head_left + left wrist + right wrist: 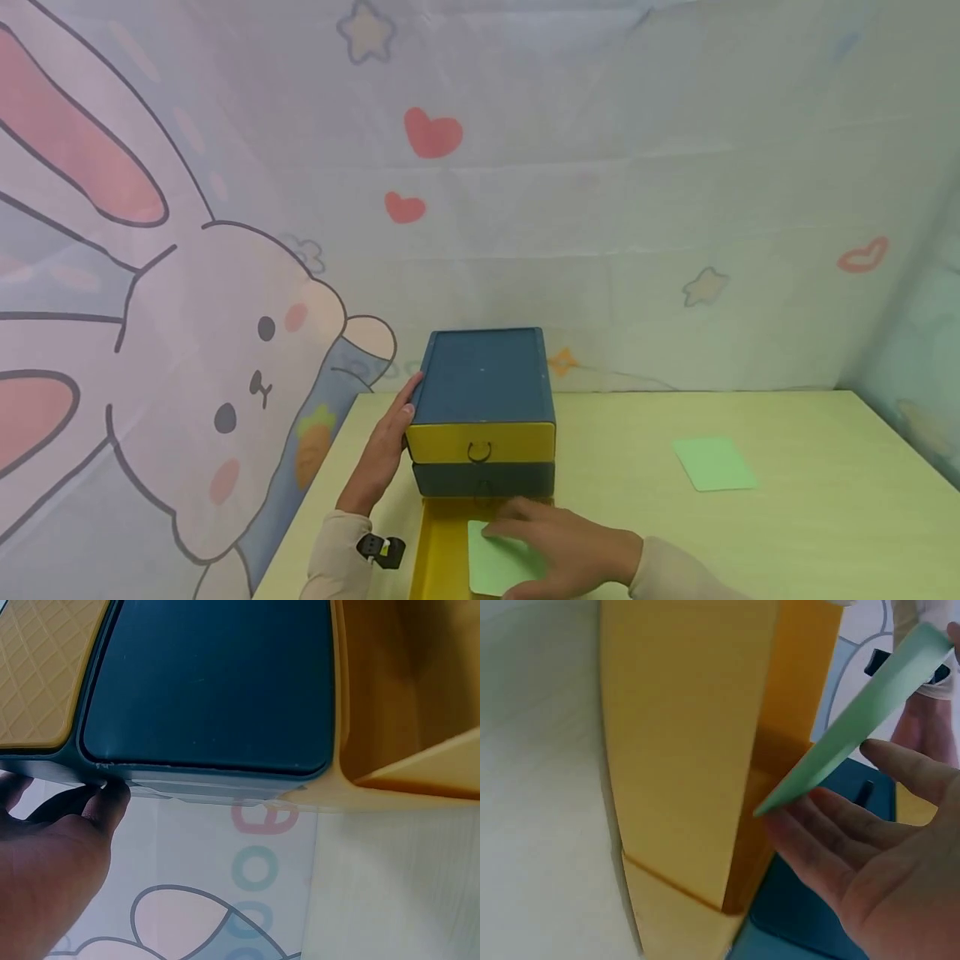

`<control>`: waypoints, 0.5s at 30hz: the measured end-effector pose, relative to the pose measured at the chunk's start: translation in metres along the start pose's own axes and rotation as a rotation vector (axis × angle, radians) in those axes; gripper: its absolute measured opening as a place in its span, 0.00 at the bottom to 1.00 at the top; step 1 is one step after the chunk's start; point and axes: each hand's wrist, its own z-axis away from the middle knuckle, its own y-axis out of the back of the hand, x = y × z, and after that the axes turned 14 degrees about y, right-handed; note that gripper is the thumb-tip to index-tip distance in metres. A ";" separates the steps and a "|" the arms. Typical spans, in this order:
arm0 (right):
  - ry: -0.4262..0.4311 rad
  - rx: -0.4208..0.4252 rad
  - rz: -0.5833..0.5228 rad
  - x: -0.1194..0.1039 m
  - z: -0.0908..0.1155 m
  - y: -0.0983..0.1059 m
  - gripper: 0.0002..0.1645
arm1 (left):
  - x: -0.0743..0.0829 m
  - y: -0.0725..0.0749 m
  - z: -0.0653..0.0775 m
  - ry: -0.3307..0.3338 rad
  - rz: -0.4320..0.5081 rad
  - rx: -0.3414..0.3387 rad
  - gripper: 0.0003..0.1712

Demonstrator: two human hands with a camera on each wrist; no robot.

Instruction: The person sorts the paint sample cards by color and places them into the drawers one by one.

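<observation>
A small drawer cabinet [480, 375] has a blue top and stacked drawers in yellow and dark blue. Its yellow bottom drawer [438, 550] is pulled out towards me. My left hand [386, 450] rests against the cabinet's left side; in the left wrist view the left hand's fingertips [114, 799] touch its edge. Over the open drawer my right hand [573, 546] holds a light green square card [498, 571]. The right wrist view has this green card [855, 727] tilted above the drawer wall [682, 750], pinched between the thumb and fingers.
Another light green square card [716, 463] lies flat on the pale table [630, 467], to the right of the cabinet. Behind the table hangs a cloth backdrop [600, 208] with a rabbit, hearts and stars. A black device [382, 550] is strapped at my left wrist.
</observation>
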 end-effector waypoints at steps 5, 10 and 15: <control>-0.087 -0.033 0.006 0.010 -0.015 -0.011 0.37 | 0.001 0.001 0.000 0.000 -0.003 -0.006 0.31; -0.159 -0.044 0.044 0.022 -0.025 -0.023 0.37 | 0.000 0.001 0.001 0.003 0.008 -0.008 0.31; -0.238 -0.072 0.159 0.024 -0.030 -0.032 0.39 | 0.001 0.000 0.000 0.001 0.003 -0.003 0.31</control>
